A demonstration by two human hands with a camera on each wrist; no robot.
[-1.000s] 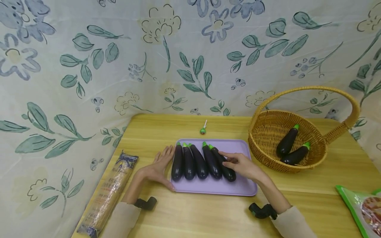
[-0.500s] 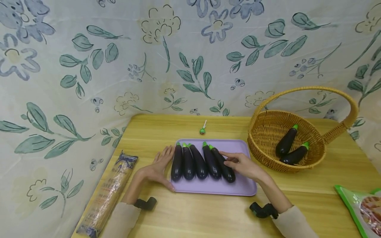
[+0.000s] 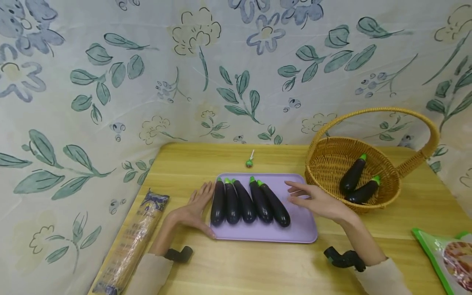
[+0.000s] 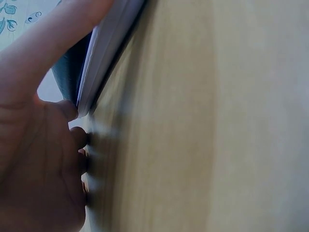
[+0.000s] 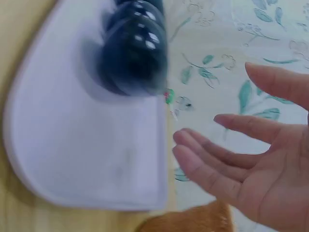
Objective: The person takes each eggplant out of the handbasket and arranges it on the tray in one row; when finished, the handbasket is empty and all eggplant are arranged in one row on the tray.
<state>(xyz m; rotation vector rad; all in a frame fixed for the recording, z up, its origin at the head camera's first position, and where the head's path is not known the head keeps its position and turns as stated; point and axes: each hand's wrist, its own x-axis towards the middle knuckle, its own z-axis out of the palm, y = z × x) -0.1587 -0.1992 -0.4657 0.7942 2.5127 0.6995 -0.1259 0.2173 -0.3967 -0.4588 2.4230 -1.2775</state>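
Several dark eggplants (image 3: 246, 203) lie side by side on a lavender tray (image 3: 303, 223), their green stem ends toward the back. My left hand (image 3: 194, 209) rests at the tray's left edge with fingers spread, thumb at the near left corner. In the left wrist view, that hand (image 4: 43, 164) touches the tray's side (image 4: 104, 53). My right hand (image 3: 313, 199) hovers over the tray's right part, apart from the rightmost eggplant (image 3: 274, 205). Its fingers are extended and hold nothing, as the right wrist view shows the hand (image 5: 260, 169) beside the tray (image 5: 96, 154).
A wicker basket (image 3: 317, 174) with a tall handle stands at the back right, holding two eggplants (image 3: 352, 175). Behind the tray lies a green lollipop (image 3: 249, 162). A long clear noodle packet (image 3: 132, 241) is at the left, a green-edged bag (image 3: 450, 258) at the right.
My right hand has let go of the rightmost eggplant and moved right and slightly up, its fingers opening. The left hand has stayed at the tray's edge. The head view has shifted slightly.
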